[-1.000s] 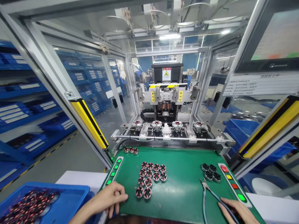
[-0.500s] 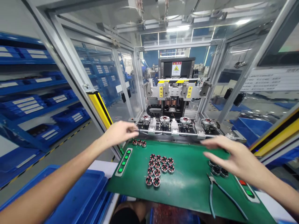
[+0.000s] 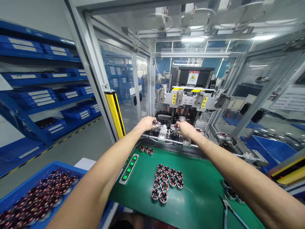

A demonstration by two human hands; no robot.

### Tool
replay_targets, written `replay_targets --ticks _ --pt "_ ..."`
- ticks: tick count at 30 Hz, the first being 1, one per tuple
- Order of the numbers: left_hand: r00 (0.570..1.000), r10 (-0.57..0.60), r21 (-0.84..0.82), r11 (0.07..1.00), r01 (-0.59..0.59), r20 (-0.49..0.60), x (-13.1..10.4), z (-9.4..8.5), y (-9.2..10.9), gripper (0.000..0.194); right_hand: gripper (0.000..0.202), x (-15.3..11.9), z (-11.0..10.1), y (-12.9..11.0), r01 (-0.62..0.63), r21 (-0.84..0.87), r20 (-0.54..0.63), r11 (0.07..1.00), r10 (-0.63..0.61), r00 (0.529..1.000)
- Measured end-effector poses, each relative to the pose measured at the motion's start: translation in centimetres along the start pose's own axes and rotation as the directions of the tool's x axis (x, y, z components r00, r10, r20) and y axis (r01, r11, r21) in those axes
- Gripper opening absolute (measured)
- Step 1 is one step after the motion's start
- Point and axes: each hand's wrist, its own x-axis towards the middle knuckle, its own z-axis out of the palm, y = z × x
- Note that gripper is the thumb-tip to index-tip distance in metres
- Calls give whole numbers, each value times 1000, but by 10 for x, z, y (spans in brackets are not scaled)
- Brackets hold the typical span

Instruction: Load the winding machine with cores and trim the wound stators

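My left hand (image 3: 147, 123) reaches into the machine and closes its fingers on the leftmost wound stator (image 3: 156, 124) on the fixture rail (image 3: 166, 137). Just to its right, my right hand (image 3: 186, 128) grips the second stator (image 3: 175, 127) on the same rail. Farther right, two more stators (image 3: 199, 130) (image 3: 223, 135) sit on their own posts, untouched. Both forearms stretch over the green mat (image 3: 197, 190).
Several copper-wound stators (image 3: 166, 183) are grouped on the mat, with three more (image 3: 146, 149) near its far edge. Pliers (image 3: 228, 211) and dark round parts (image 3: 230, 190) lie at right. A blue bin (image 3: 14, 194) of stators stands lower left. Yellow light-curtain bars (image 3: 115, 113) flank the opening.
Both hands left the mat's near edge and reached forward into the machine. They now close on the two left stators on the fixture. The view leaned closer and turned left.
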Motion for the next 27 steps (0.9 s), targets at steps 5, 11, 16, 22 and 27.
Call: replay_targets --ticks 5,11,16,22,27 --pt "999 29 -14 999 -29 25 21 4 -11 40 25 25 -9 10 38 -36 127 999 -33 991" --pt "993 69 -18 998 -67 92 41 4 -20 38 27 45 -20 12 78 -49 224 996 -65 972" --pt "990 119 -32 993 -117 73 47 0 -24 37 22 48 -29 7 89 -55 250 995 -72 966" --pt "988 153 -55 987 -151 23 42 3 -27 37 21 43 -28 9 70 -17 254 997 -63 965" --pt "986 165 -48 985 -164 23 37 3 -24 42 21 45 -26 11 69 4 274 998 -68 959"
